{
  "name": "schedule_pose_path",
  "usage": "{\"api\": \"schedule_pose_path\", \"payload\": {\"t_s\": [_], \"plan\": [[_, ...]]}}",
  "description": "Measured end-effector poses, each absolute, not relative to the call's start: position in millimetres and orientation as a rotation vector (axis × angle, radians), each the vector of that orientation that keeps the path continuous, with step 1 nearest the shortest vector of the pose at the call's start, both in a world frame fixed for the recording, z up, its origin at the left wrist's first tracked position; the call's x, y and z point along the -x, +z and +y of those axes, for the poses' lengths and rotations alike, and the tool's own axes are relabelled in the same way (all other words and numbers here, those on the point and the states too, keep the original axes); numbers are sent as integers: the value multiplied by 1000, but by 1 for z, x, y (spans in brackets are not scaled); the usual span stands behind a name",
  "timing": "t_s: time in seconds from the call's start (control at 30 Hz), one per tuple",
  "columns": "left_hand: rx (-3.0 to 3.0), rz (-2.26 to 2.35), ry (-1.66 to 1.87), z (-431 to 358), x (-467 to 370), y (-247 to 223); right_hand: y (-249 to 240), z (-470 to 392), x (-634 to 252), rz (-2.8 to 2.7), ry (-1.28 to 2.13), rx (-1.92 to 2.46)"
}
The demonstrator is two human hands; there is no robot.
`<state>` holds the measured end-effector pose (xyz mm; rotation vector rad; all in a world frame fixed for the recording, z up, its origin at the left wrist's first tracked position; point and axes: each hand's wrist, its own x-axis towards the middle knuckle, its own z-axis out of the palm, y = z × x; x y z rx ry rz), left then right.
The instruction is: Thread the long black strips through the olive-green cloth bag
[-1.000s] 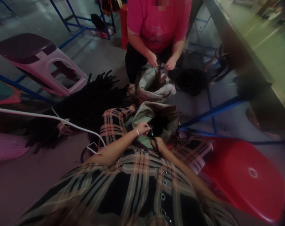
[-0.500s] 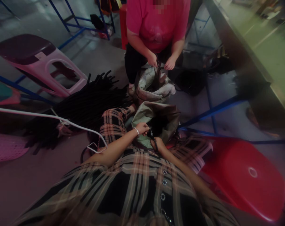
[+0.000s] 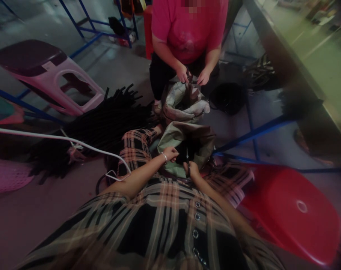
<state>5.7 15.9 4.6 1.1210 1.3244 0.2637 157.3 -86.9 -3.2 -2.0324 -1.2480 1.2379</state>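
Observation:
Between my legs stands an open greenish-brown sack (image 3: 170, 135) with dark contents whose kind I cannot make out. Above its left side is my left hand (image 3: 169, 153), a bracelet at the wrist, fingers pinched together. Whatever it may be pinching is too dark and small to name. My right hand (image 3: 192, 170) grips a pair of scissors (image 3: 187, 160) by the dark handles. The blades point away from me over the sack's mouth, to the right of my left hand and apart from it.
Opposite me a person in a pink top (image 3: 189, 37) works with both hands over a rolled-down pale sack (image 3: 173, 103). A heap of black strips (image 3: 111, 116) lies left, near a pink stool (image 3: 46, 75). A red stool (image 3: 288, 213) and blue table frame (image 3: 255, 131) stand right.
My right hand has shifted slightly right, and the scissors have swung from pointing toward my left hand to pointing straight ahead. My left hand has barely moved.

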Motion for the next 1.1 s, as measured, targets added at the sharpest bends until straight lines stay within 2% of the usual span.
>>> {"api": "schedule_pose_path", "payload": {"t_s": [0.17, 0.33, 0.53, 0.73, 0.93, 1.1], "plan": [[-1059, 1228, 381, 18, -8, 5, -8, -82, -165, -1095, 1196, 2055], [-1108, 1338, 534, 36, 14, 13, -13, -83, -168, -1126, 1144, 2056], [-1059, 1426, 896, 71, 89, 52, -23, -86, -171, -1204, 1193, 1982], [-861, 1630, 1308, 87, 186, 81, -18, -83, -173, -1282, 1157, 2108], [-571, 1892, 1513, 88, 272, 59, -12, -89, -178, -1331, 1112, 2187], [-131, 1983, 1504, 88, 296, 16, -12, -92, -180, -1225, 1145, 2277]]}}
